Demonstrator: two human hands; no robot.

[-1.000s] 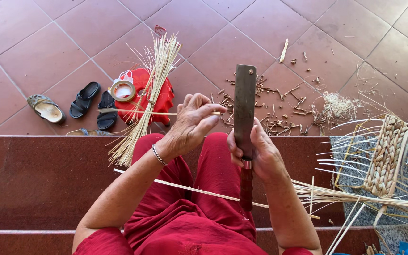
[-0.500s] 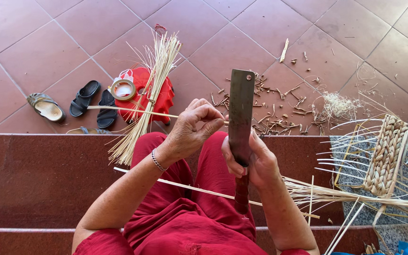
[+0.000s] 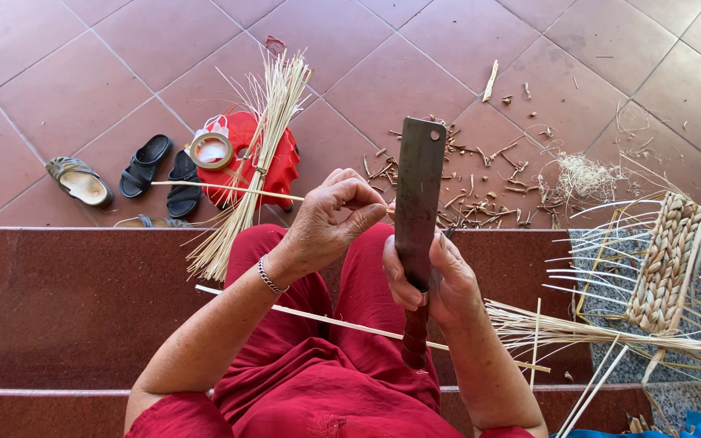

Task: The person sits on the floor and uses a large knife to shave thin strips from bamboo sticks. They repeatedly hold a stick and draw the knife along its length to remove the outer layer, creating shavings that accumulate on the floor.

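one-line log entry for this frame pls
left hand: pinching thin strip | right hand: gripping cleaver upright | floor: shavings, sandals

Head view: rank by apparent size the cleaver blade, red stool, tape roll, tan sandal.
1. Red stool, though partly hidden by the straw bundle
2. Cleaver blade, closer to the camera, so its real rank against the stool is unsure
3. Tan sandal
4. Tape roll

Cleaver [image 3: 417,195] upright at centre, right hand [image 3: 435,280] on it, left hand [image 3: 330,219] just to its left – sandals [image 3: 143,166] far left on floor, straw bundle [image 3: 249,162] between; shavings [image 3: 480,178] beyond blade, woven frame [image 3: 666,259] at right
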